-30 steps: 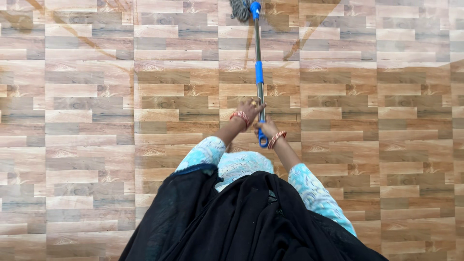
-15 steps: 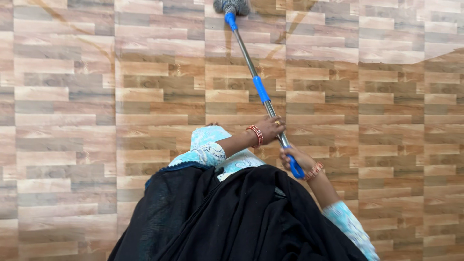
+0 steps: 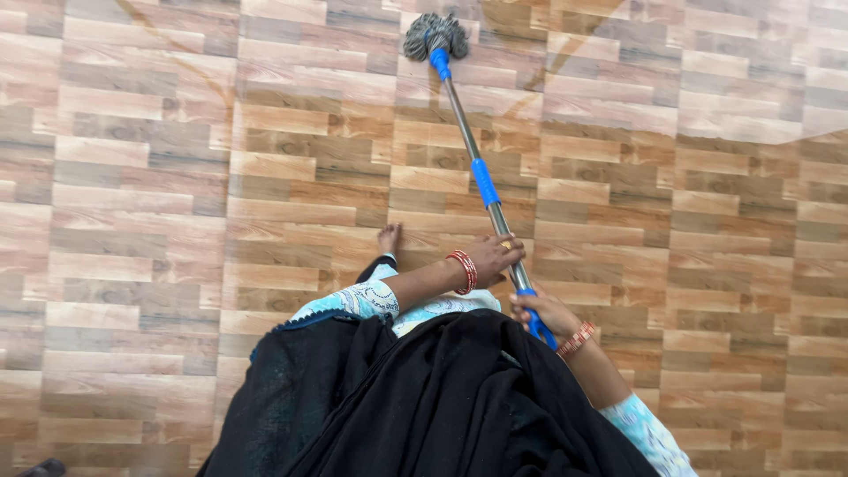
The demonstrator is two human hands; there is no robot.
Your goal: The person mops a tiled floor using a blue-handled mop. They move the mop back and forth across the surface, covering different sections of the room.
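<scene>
Head view, left hand (image 3: pixel 495 256) and right hand (image 3: pixel 541 311) gripping mop handle (image 3: pixel 484 185), bare foot (image 3: pixel 389 237) perhaps grazing floor (image 3: pixel 132 221)

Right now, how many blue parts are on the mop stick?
3: one by the mop head, one mid-pole, one under the right hand. Hands may hide more.

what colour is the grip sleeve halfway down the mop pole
Blue, on a silver metal mop pole; the grip sleeve shows best in the head view.
</scene>
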